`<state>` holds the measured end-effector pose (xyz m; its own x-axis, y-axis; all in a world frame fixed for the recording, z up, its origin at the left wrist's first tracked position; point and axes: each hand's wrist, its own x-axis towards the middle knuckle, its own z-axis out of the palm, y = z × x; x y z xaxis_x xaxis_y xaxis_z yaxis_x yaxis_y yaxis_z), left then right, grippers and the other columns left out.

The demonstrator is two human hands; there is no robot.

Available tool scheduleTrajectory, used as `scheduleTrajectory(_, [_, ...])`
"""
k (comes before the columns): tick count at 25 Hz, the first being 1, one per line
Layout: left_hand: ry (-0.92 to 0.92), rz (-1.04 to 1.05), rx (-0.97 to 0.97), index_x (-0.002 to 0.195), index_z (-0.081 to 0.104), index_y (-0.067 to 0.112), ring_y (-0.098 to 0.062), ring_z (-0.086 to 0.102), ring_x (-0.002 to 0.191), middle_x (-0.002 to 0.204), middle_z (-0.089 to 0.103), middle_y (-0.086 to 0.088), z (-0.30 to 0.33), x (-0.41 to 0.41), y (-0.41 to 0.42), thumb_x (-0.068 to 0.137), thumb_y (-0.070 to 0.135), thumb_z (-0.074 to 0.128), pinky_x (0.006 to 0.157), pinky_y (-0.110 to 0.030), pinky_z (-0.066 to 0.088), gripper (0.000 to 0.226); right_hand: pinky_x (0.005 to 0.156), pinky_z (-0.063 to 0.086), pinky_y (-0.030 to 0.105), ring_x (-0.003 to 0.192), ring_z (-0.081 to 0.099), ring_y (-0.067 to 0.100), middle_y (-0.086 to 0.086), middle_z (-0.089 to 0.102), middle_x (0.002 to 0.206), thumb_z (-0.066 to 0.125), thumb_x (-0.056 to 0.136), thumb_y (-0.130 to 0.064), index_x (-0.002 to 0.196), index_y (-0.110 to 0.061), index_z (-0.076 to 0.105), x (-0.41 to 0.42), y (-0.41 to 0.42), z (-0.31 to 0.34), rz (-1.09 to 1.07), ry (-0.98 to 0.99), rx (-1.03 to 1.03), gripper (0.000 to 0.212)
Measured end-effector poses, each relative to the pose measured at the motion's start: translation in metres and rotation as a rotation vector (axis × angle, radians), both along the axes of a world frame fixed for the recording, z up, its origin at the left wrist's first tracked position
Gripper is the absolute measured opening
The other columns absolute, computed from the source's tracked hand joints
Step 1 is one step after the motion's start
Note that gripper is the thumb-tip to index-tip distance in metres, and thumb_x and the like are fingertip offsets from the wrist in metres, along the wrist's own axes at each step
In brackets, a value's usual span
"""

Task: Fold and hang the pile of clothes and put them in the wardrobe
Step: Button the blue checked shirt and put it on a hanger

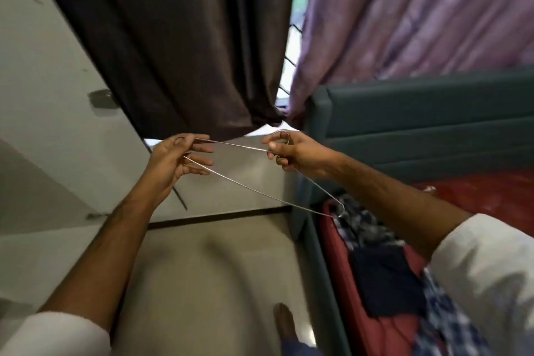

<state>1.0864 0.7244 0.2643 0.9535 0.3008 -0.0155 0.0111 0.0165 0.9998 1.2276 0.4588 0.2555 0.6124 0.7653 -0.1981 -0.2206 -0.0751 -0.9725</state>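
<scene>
A thin metal wire hanger (pixel 254 192) is held in the air between both hands, in front of the curtains. My left hand (pixel 176 159) pinches one end corner of the hanger with its fingers curled round the wire. My right hand (pixel 291 154) grips the neck under the hook, which curls above my fingers. The hanger's other corner hangs low at the right, above the clothes. A pile of clothes lies on the red bed (pixel 476 196) at the lower right: a checked blue-and-white garment (pixel 361 225) and a folded dark navy piece (pixel 387 283).
A dark brown curtain (pixel 179 37) and a mauve curtain (pixel 419 9) hang ahead with a window gap between them. A teal padded headboard (pixel 419 118) and bed frame stand at the right. White panels (pixel 37 95) are at the left. My foot (pixel 284 324) stands on the beige floor.
</scene>
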Motion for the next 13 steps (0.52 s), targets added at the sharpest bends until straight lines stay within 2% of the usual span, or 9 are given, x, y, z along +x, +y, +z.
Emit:
scheduleTrajectory(4, [0.131, -0.159, -0.021, 0.112, 0.067, 0.003, -0.024, 0.072, 0.072, 0.096, 0.072, -0.016, -0.054, 0.018, -0.108, 0.104, 0.021, 0.051, 0.056, -0.036, 0.061, 0.026, 0.053, 0.045, 0.02, 0.06, 0.059, 0.011, 0.009, 0.072, 0.084, 0.062, 0.098, -0.002, 0.114, -0.012, 0.057, -0.039, -0.141, -0.04, -0.255, -0.021, -0.063, 0.019])
scheduleTrajectory(9, [0.288, -0.427, 0.04, 0.104, 0.067, 0.004, -0.025, 0.075, 0.074, 0.086, 0.072, -0.016, -0.1, 0.029, -0.262, 0.104, 0.012, 0.051, 0.052, -0.034, 0.061, 0.018, 0.05, 0.048, 0.016, 0.058, 0.067, 0.008, 0.005, 0.077, 0.081, 0.058, 0.098, 0.004, 0.105, -0.011, 0.059, -0.095, -0.312, -0.08, -0.487, 0.012, -0.159, 0.016])
scheduleTrajectory(13, [0.384, -0.542, 0.059, 0.103, 0.064, 0.001, -0.025, 0.075, 0.07, 0.082, 0.073, -0.015, -0.145, 0.028, -0.391, 0.104, 0.01, 0.052, 0.049, -0.033, 0.06, 0.016, 0.048, 0.046, 0.015, 0.056, 0.067, 0.006, 0.002, 0.077, 0.078, 0.058, 0.099, 0.003, 0.104, -0.01, 0.058, -0.143, -0.433, -0.126, -0.605, 0.033, -0.232, 0.013])
